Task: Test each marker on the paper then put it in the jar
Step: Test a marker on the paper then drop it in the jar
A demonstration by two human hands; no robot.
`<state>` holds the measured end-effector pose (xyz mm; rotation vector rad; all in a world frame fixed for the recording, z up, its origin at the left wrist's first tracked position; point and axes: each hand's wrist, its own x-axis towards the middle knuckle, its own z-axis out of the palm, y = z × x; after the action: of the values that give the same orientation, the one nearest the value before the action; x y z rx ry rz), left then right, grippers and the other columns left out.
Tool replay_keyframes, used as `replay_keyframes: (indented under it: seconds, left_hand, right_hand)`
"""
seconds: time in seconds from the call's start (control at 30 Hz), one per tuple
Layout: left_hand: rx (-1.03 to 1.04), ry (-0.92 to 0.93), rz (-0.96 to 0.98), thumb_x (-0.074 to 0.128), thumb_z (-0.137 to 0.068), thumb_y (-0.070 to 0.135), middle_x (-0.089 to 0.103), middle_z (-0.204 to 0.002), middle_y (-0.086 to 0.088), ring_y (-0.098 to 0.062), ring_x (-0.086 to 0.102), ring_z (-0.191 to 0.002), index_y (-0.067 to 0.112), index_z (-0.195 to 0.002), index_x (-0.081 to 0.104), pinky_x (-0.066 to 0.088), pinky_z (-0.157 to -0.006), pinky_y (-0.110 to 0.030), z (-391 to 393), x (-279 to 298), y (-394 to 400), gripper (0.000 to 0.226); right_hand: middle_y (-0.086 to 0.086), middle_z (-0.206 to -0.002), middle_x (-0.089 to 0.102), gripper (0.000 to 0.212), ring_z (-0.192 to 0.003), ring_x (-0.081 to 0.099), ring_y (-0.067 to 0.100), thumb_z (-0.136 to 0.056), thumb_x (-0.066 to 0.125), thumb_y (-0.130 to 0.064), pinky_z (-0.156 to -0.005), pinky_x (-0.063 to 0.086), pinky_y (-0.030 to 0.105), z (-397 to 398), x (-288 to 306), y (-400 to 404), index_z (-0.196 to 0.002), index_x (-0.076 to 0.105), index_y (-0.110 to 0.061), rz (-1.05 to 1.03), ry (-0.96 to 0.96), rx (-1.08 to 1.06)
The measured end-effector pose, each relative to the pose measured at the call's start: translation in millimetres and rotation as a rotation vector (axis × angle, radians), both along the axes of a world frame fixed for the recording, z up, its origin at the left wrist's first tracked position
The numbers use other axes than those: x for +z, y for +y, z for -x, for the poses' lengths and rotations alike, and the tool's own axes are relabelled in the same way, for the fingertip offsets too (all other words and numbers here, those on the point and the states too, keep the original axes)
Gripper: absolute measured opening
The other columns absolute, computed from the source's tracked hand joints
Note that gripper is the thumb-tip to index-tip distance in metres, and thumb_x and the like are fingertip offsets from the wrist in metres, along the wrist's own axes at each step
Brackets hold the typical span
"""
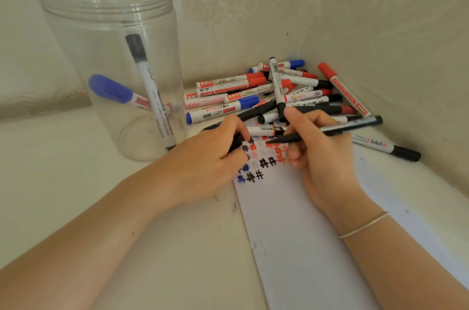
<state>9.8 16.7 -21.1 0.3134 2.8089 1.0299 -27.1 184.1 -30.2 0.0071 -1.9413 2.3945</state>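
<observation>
Testing marker (327,132) on paper (299,220)

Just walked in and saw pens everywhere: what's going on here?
A person is testing markers. The right hand holds an uncapped black pen, tip at the paper with its red, black and blue marks. The left hand grips a black cap. Two markers stand in the clear jar; a pile waits behind.
</observation>
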Motion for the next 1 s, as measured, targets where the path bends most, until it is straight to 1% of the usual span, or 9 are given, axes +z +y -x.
replay_keyframes:
  seconds: [0.1,0.17,0.23,0.3,0.4,0.6,0.73,0.87,1.0]
  left_hand:
    - [0.032,0.011,-0.2,0.038,-0.098,0.017,0.063,-0.093,0.013,-0.001,0.06,-0.08,0.031,-0.103,0.044,0.047,-0.067,-0.022,2.1,-1.3,0.5,0.016]
    - [0.044,0.013,-0.235,0.044,-0.098,0.015,0.063,-0.099,0.015,0.007,0.06,-0.09,0.029,-0.104,0.05,0.05,-0.077,-0.019,3.6,-3.1,3.1,0.016]
    - [0.062,0.015,-0.265,0.05,-0.096,0.016,0.064,-0.1,0.016,0.007,0.061,-0.094,0.028,-0.103,0.054,0.052,-0.087,-0.023,5.5,-5.9,4.9,0.015]
    - [0.073,0.017,-0.303,0.054,-0.093,0.015,0.066,-0.097,0.015,0.003,0.062,-0.095,0.029,-0.099,0.056,0.052,-0.092,-0.03,7.3,-7.3,5.5,0.015]
    - [0.063,0.028,-0.316,0.057,-0.091,0.015,0.068,-0.096,0.014,0.0,0.064,-0.093,0.031,-0.095,0.057,0.052,-0.091,-0.034,9.7,-8.5,4.1,0.017]
    - [0.022,0.08,-0.265,0.06,-0.09,0.015,0.069,-0.095,0.013,0.001,0.064,-0.091,0.032,-0.094,0.058,0.053,-0.088,-0.03,10.1,-8.9,5.1,0.017]
    - [0.007,0.14,-0.21,0.062,-0.089,0.017,0.068,-0.09,0.015,0.003,0.063,-0.085,0.032,-0.094,0.062,0.05,-0.079,-0.016,8.9,-8.8,4.2,0.015]
    - [-0.015,0.181,-0.171,0.062,-0.089,0.016,0.067,-0.086,0.014,0.002,0.06,-0.084,0.031,-0.096,0.065,0.045,-0.074,-0.01,8.1,-8.6,6.6,0.017]
    - [-0.013,0.204,-0.287,0.063,-0.089,0.019,0.07,-0.094,0.013,-0.003,0.064,-0.089,0.033,-0.108,0.067,0.052,-0.082,-0.027,7.2,-8.1,5.7,0.024]
  right_hand:
    - [0.004,-0.066,0.065,0.014,-0.053,0.062,0.015,-0.086,0.063,-0.014,-0.052,0.052,0.024,-0.1,4.3,5.7,-0.072,0.06,-0.009,0.359,-0.085,0.102]
    - [0.005,-0.066,0.066,0.018,-0.054,0.063,0.018,-0.089,0.057,-0.017,-0.053,0.053,0.026,-0.1,4.2,7.4,-0.073,0.06,-0.009,0.462,-0.147,0.109]
    - [0.005,-0.055,0.059,0.03,-0.04,0.053,0.017,-0.093,0.05,-0.016,-0.042,0.045,0.024,0.2,3.3,6.2,-0.064,0.056,-0.008,0.437,-0.149,0.081]
    - [0.007,-0.053,0.055,0.038,-0.035,0.046,0.017,-0.094,0.049,-0.014,-0.037,0.038,0.023,1.2,1.6,3.4,-0.056,0.053,-0.008,0.368,-0.117,0.057]
    - [0.008,-0.056,0.055,0.034,-0.034,0.045,0.017,-0.093,0.051,-0.013,-0.036,0.038,0.023,1.7,0.3,2.2,-0.061,0.05,-0.005,0.301,-0.087,0.05]
    - [0.01,-0.053,0.052,0.029,-0.034,0.048,0.018,-0.092,0.055,-0.009,-0.036,0.04,0.024,1.1,-2.2,0.8,-0.063,0.049,-0.004,0.168,-0.029,0.078]
    - [0.009,-0.045,0.051,0.029,-0.031,0.046,0.017,-0.09,0.058,-0.007,-0.037,0.041,0.023,0.7,-3.9,2.1,-0.062,0.051,-0.006,0.073,-0.011,0.103]
    - [0.02,-0.058,0.057,0.025,-0.034,0.05,0.019,-0.084,0.066,-0.008,-0.039,0.044,0.025,-0.7,-4.0,1.9,-0.063,0.054,-0.005,0.028,0.019,0.155]
    - [0.021,-0.079,0.069,0.02,-0.048,0.063,0.023,-0.073,0.068,-0.02,-0.049,0.053,0.029,-2.9,-2.2,2.5,-0.072,0.063,-0.001,0.098,0.02,0.286]
